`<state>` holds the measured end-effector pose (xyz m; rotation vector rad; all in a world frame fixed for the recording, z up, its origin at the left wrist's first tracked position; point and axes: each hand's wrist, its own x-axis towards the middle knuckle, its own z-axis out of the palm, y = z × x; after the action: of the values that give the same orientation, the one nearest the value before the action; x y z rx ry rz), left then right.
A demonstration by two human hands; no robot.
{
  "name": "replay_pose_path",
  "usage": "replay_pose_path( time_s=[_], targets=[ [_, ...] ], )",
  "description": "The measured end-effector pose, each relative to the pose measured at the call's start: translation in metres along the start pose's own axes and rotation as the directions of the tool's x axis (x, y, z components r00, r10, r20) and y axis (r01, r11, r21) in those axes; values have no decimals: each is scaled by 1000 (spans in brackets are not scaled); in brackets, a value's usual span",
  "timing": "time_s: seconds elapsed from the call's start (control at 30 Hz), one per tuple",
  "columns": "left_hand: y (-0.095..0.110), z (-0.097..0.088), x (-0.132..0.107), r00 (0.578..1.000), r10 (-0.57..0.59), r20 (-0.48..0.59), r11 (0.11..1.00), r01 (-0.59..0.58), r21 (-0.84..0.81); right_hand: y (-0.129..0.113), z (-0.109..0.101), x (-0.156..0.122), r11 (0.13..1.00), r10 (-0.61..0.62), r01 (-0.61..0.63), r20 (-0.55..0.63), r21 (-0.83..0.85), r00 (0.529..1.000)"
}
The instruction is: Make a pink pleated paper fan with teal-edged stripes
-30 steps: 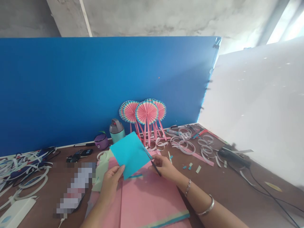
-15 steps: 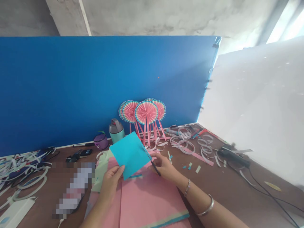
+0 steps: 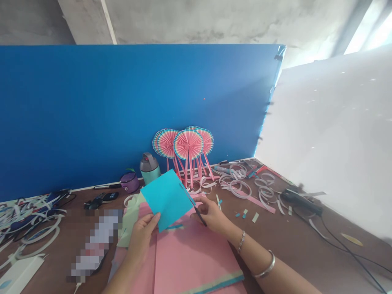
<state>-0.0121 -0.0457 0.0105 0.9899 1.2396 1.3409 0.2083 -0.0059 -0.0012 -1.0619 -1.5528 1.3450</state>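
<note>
A square sheet of turquoise paper (image 3: 167, 200) is held tilted above the pink sheets, its lower left edge pinched between the thumb and fingers of my left hand (image 3: 148, 224). In my right hand (image 3: 208, 214) is a slim tool with a black handle (image 3: 200, 216); its exact kind is hard to make out. The tool's thin blade (image 3: 185, 192) lies along the right edge of the turquoise paper, where a narrow blue sliver shows by my fingers. Beneath both hands are stacked pink sheets (image 3: 190, 257) with green and blue layers at the near edge.
Pink pleated round fans (image 3: 188, 145) stand against the blue partition (image 3: 107, 114), beside a flask (image 3: 150, 169) and a purple pot (image 3: 129, 182). Curled white strips (image 3: 240, 188) and paper scraps (image 3: 255, 218) lie to the right. A dark cable (image 3: 346, 249) crosses the right side.
The tool's blade has shifted slightly against the paper's right edge, showing a little more dark line there. Both hands keep their grips almost unmoved.
</note>
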Motion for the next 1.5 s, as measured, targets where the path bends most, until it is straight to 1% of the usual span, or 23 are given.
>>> replay_pose_path(
  time_s=[0.17,0.3,0.43,0.6,0.67,0.77,0.83,1.0,1.13,1.3,1.5],
  targets=[
    [2,1,0,1000,-18,9,999,18,-38,-1,0,0,1000,7,-7,3,-7,1000],
    [3,2,-1,1000,-7,15,1000,7,-11,2,1,0,999,-1,1,16,36,1000],
    [4,4,-3,1000,5,6,1000,-5,20,6,2,2,997,-18,18,-2,73,1000],
    [3,5,-3,999,-24,41,1000,23,15,9,0,3,998,-19,20,-15,55,1000],
    [0,3,-1,999,-9,32,999,8,31,8,0,2,999,-21,21,-4,40,1000],
    [-4,-2,2,999,40,-11,996,-39,83,7,0,-1,999,-18,18,13,39,1000],
    [-5,-3,3,999,48,-25,994,-45,103,6,0,-2,999,-14,13,13,42,1000],
    [2,2,-2,999,9,44,997,-12,71,6,0,-2,998,6,-4,-22,57,1000],
    [7,8,-7,999,10,52,996,-14,83,4,1,-2,999,-17,19,-36,41,999],
    [4,9,-9,994,-18,106,989,2,145,6,3,-2,997,-21,26,-54,76,998],
    [0,6,-8,990,-12,141,989,-9,150,14,1,1,996,-47,52,-62,74,997]
  ],
)
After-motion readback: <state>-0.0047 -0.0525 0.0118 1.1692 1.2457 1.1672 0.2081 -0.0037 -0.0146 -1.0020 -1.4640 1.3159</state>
